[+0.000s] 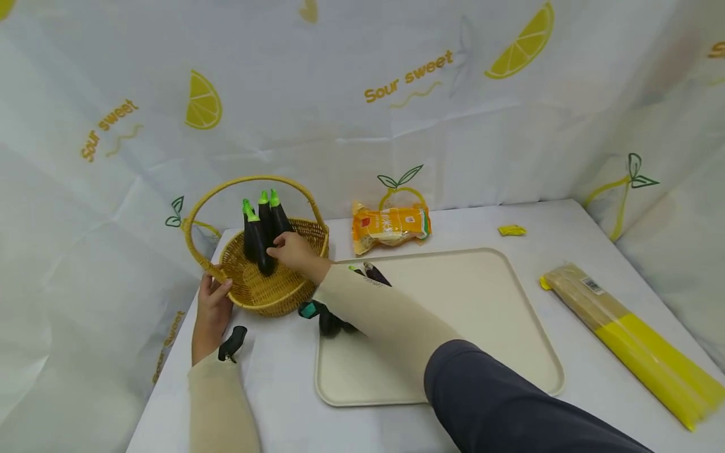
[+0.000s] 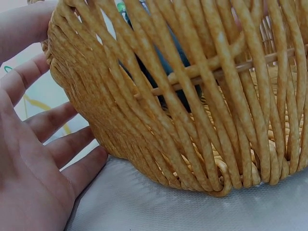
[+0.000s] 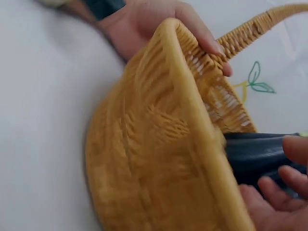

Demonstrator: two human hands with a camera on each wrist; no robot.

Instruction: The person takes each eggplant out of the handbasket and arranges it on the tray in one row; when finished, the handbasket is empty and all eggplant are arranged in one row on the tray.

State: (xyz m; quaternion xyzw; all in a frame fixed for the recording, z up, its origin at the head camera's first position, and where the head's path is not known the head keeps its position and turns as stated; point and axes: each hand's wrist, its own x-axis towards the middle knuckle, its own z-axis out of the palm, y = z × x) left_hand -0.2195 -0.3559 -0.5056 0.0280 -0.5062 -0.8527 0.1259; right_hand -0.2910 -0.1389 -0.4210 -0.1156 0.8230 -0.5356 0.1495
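Note:
A wicker basket (image 1: 272, 305) with an arched handle stands at the table's left. Several dark eggplants (image 1: 279, 217) with green stems lean inside it. My left hand (image 1: 214, 305) holds the basket's left side, thumb over the rim and fingers against the outer wall. That hand's fingers (image 2: 50, 120) lie spread along the weave. Over the rim from the right, my right hand (image 1: 297, 251) pinches the side of the front eggplant (image 1: 260, 248). Its fingers (image 3: 293, 180) curve beside the dark skin in the right wrist view.
A beige tray (image 1: 470, 314) lies right of the basket, with more eggplants (image 1: 375, 274) partly hidden under my right forearm. Behind it sits an orange food bag (image 1: 391, 228). A small yellow packet (image 1: 512, 230) and a long yellow noodle pack (image 1: 634, 343) lie farther right.

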